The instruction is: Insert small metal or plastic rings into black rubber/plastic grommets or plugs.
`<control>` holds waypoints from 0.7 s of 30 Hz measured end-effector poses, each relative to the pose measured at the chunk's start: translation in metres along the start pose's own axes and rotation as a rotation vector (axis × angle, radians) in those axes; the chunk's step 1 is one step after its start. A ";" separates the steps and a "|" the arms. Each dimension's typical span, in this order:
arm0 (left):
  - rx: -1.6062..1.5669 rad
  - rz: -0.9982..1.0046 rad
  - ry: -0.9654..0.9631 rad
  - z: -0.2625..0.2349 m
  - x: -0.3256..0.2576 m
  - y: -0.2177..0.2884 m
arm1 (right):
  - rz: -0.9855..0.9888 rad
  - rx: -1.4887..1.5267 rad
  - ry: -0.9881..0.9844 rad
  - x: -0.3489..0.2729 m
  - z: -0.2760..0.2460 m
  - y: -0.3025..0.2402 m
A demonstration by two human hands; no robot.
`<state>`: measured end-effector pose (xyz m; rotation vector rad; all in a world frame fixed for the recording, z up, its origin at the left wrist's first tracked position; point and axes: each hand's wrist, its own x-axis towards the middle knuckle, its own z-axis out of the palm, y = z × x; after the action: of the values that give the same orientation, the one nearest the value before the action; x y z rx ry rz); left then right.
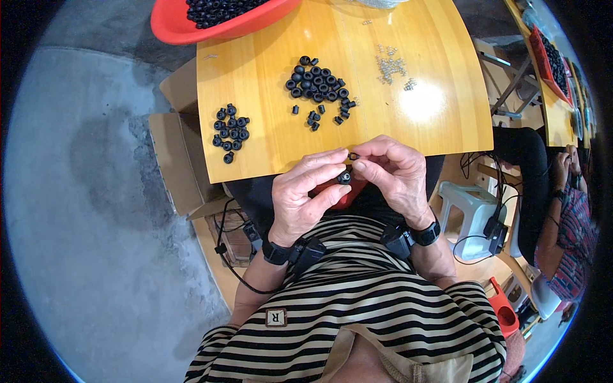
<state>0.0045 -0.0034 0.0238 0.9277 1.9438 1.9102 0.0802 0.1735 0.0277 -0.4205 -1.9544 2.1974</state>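
My left hand (pixel 299 196) is closed at the table's near edge, pinching a small round black plastic piece (pixel 345 179) with a hole between thumb and fingers. Just above that piece, my right hand (pixel 397 173) pinches a smaller black part (pixel 354 156) with an opening through it; the left fingertips are close beside it. Beyond my hands lies a pile of round black shells (pixel 316 82), with several short black plugs (pixel 315 117) in front. To the left sits a group of black knobbed pieces (pixel 231 133). Small shiny metal bits (pixel 391 67), perhaps springs, are scattered at the far right.
A red tub (pixel 172 25) full of black pieces overlaps the yellow wooden table (pixel 268 159) at the far left. An open cardboard box (pixel 179 159) stands by its left side. At right are a pale plastic stool (pixel 469 214), cables and another seated person (pixel 568 236).
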 end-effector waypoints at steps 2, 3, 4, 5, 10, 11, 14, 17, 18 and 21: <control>-0.004 -0.005 0.007 0.000 0.000 0.001 | -0.011 0.010 0.013 0.000 0.000 0.001; -0.013 0.001 0.009 0.000 0.000 0.001 | -0.017 0.015 0.019 0.000 0.001 0.001; -0.023 0.008 0.011 0.001 0.000 0.000 | 0.003 0.055 0.020 -0.001 0.001 0.000; -0.033 0.014 0.013 0.001 0.000 0.000 | 0.023 0.095 0.021 -0.002 0.001 -0.001; -0.081 -0.005 -0.017 0.000 -0.002 0.002 | 0.037 0.224 -0.013 -0.003 -0.001 0.002; -0.094 -0.004 -0.007 0.001 -0.002 0.002 | 0.011 0.194 -0.020 -0.002 -0.003 0.004; -0.179 -0.096 0.053 0.003 -0.005 0.003 | -0.055 0.274 -0.026 -0.004 -0.001 0.003; -0.352 -0.150 0.087 0.002 -0.004 0.005 | -0.147 0.307 -0.040 -0.005 0.004 -0.002; -0.346 -0.138 0.084 0.002 -0.004 0.005 | -0.183 0.295 -0.047 -0.005 0.004 -0.003; -0.314 -0.123 0.068 0.002 -0.002 0.008 | -0.233 0.207 -0.071 -0.006 0.004 -0.006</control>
<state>0.0093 -0.0031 0.0310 0.6474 1.6264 2.1161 0.0842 0.1687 0.0347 -0.0809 -1.6860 2.2558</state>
